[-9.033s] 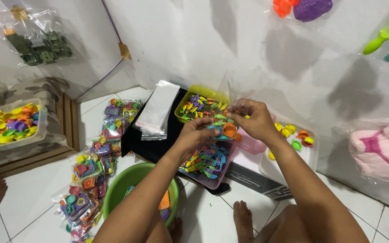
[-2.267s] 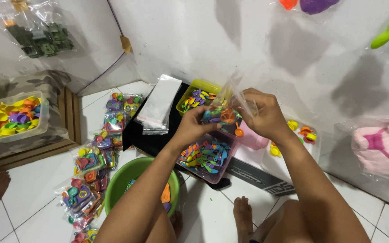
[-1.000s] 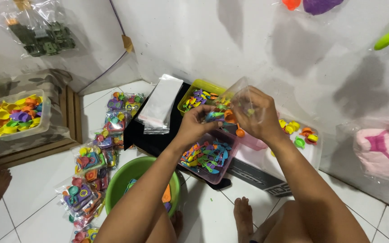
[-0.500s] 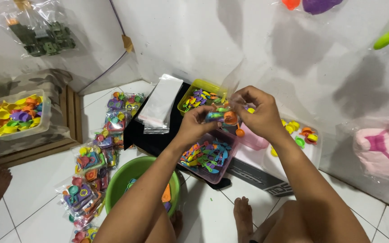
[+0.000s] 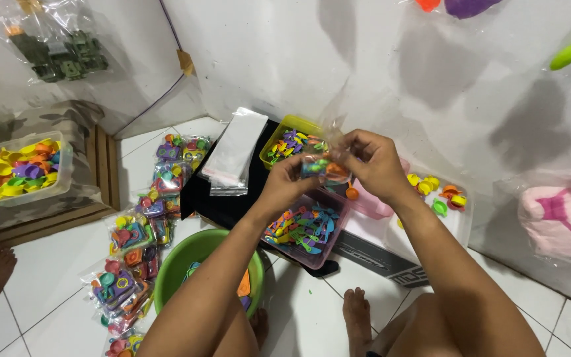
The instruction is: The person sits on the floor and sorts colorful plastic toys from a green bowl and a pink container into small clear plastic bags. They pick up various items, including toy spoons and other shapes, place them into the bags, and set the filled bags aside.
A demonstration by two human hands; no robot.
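My left hand [image 5: 290, 183] and my right hand [image 5: 373, 160] both grip a small clear plastic bag [image 5: 320, 164] stuffed with colourful little plastic toys, held above a pink tray [image 5: 334, 246] full of mixed toy pieces. The bag's open top sticks up between my fingers. A yellow-green tray [image 5: 293, 123] of purple and green pieces lies just behind my hands.
A stack of empty clear bags [image 5: 232, 157] rests on a black board. A row of filled bags [image 5: 141, 238] runs along the floor at left, beside a green bowl [image 5: 186, 258]. A clear tub [image 5: 447, 221] with toys sits right; my foot [image 5: 358, 316] is below.
The bag has been lowered and bunched tighter between both hands; its loose top no longer stands tall above my right hand.
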